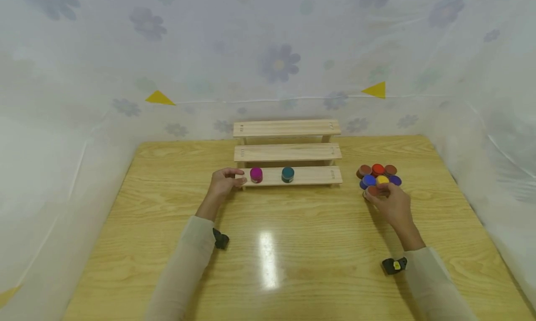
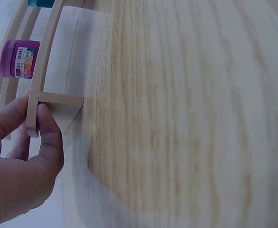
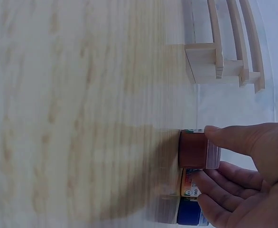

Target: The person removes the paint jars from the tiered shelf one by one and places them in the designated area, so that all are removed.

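Observation:
A three-step wooden rack (image 1: 311,176) stands at the back of the table. On its lowest step sit a magenta paint jar (image 1: 256,175) and, farther right, a teal paint jar (image 1: 287,175). My left hand (image 1: 223,185) pinches the left end of that step between thumb and fingers, as the left wrist view shows. Over at the right, my right hand (image 1: 395,205) holds a brown paint jar (image 3: 192,150) at the front of a cluster, thumb at its lid and fingers on the opposite side. The jar's base is close to the tabletop.
Behind the held jar are a blue jar (image 1: 368,182), a yellow jar (image 1: 381,179), a purple jar (image 1: 395,181), a red jar (image 1: 378,170) and two more brown ones. Flower-patterned sheeting (image 1: 217,56) encloses the wooden table (image 1: 318,246) at the back and sides.

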`<state>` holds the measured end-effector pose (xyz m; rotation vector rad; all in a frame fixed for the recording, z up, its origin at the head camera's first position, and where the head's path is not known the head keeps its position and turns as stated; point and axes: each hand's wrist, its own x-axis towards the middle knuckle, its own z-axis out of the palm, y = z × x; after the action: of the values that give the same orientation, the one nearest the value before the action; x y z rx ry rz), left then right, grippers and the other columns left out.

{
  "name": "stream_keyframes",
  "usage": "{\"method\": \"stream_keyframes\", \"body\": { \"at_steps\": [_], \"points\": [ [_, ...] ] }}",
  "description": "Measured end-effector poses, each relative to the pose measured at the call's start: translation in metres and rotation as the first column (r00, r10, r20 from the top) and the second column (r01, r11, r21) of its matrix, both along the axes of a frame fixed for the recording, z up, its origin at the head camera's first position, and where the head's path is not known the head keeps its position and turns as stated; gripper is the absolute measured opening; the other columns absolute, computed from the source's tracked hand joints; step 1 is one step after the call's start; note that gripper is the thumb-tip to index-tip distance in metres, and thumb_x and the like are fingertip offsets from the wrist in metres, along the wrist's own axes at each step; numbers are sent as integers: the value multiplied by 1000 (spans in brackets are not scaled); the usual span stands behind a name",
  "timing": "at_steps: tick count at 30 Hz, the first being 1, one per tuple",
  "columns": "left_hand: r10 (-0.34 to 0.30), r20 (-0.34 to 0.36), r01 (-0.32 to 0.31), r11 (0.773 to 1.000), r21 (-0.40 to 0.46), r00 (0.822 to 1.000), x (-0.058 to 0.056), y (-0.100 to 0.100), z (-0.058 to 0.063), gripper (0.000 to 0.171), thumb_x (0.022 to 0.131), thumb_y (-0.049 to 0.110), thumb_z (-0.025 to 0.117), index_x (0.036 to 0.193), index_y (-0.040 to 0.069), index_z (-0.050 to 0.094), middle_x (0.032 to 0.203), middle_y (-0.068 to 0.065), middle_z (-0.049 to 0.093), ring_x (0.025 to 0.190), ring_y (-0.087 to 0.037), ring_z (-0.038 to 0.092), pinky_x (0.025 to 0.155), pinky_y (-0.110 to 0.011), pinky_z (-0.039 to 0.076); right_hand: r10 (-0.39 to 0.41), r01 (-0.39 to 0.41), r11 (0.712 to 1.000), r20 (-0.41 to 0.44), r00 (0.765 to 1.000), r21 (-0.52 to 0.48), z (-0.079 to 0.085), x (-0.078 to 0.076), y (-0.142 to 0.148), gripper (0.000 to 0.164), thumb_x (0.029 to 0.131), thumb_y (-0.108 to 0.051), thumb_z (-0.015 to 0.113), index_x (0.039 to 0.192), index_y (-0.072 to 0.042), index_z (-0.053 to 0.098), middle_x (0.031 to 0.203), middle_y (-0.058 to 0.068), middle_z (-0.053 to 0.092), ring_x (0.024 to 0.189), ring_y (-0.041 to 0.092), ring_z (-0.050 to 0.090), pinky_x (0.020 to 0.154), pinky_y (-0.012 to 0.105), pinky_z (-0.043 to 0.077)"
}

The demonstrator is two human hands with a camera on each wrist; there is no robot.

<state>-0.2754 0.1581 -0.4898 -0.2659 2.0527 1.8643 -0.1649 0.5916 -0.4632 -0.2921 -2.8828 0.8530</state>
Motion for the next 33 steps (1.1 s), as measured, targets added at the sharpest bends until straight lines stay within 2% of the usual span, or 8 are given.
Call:
{"method": "stream_keyframes", "body": {
  "at_steps": [5, 10, 17, 22, 25, 28, 33],
  "points": [
    [2, -4, -2, 1000, 2, 1000, 0, 0, 1, 27, 84, 7, 71, 109, 1, 65, 138, -7, 47, 83, -12, 58, 78, -25, 52, -19, 19, 1000, 21, 1000, -8, 5, 0, -1, 53, 87, -29, 69, 117, 12, 53, 113, 32, 60, 102, 46, 58, 82, 53, 49],
    [1, -1, -1, 1000, 6, 1000, 0, 0, 1, 27, 84, 7, 71, 110, 1, 65, 139, -7, 47, 86, -13, 57, 78, -25, 52, -36, 36, 999, -5, 999, -15, 13, -2, -7, 50, 88, -26, 67, 117, 12, 53, 115, 32, 58, 106, 46, 53, 85, 55, 46],
    [-8, 0, 8, 1000, -7, 1000, 0, 0, 1, 28, 84, 8, 71, 111, 3, 65, 144, -6, 42, 92, -15, 56, 86, -28, 50, -6, 2, 999, -116, 993, -36, 17, -10, -20, 48, 87, -22, 69, 118, 12, 55, 112, 33, 60, 104, 46, 58, 86, 56, 48],
    [-4, 3, 4, 1000, -8, 1000, 0, 0, 0, 28, 84, 9, 71, 110, 3, 65, 142, -5, 44, 86, -13, 57, 83, -27, 50, -6, -5, 997, -130, 991, -82, 17, -20, -35, 53, 89, -30, 67, 121, 10, 55, 116, 31, 59, 104, 46, 59, 82, 55, 52],
    [3, 4, -3, 1000, -4, 1000, -1, 0, -1, 27, 83, 8, 72, 109, 2, 65, 139, -6, 46, 85, -13, 57, 81, -26, 51, -2, -13, 994, -137, 991, -108, 16, -26, -46, 53, 89, -33, 67, 121, 8, 56, 117, 29, 60, 107, 44, 58, 86, 56, 50],
    [0, 3, 0, 1000, -4, 1000, 0, 0, 1, 28, 84, 8, 71, 110, 2, 65, 140, -6, 46, 88, -14, 57, 81, -26, 51, 13, -30, 990, -121, 993, -137, 15, -31, -58, 53, 89, -35, 65, 123, 5, 55, 119, 26, 59, 111, 42, 55, 90, 56, 46],
    [1, 6, -1, 1000, -1, 1000, 0, 1, 1, 28, 84, 8, 71, 111, 2, 65, 141, -6, 45, 94, -15, 56, 81, -26, 52, 46, -64, 986, -122, 991, -151, 14, -37, -77, 54, 88, -36, 67, 124, 2, 55, 119, 23, 59, 111, 39, 55, 89, 55, 45]
  ]
}}
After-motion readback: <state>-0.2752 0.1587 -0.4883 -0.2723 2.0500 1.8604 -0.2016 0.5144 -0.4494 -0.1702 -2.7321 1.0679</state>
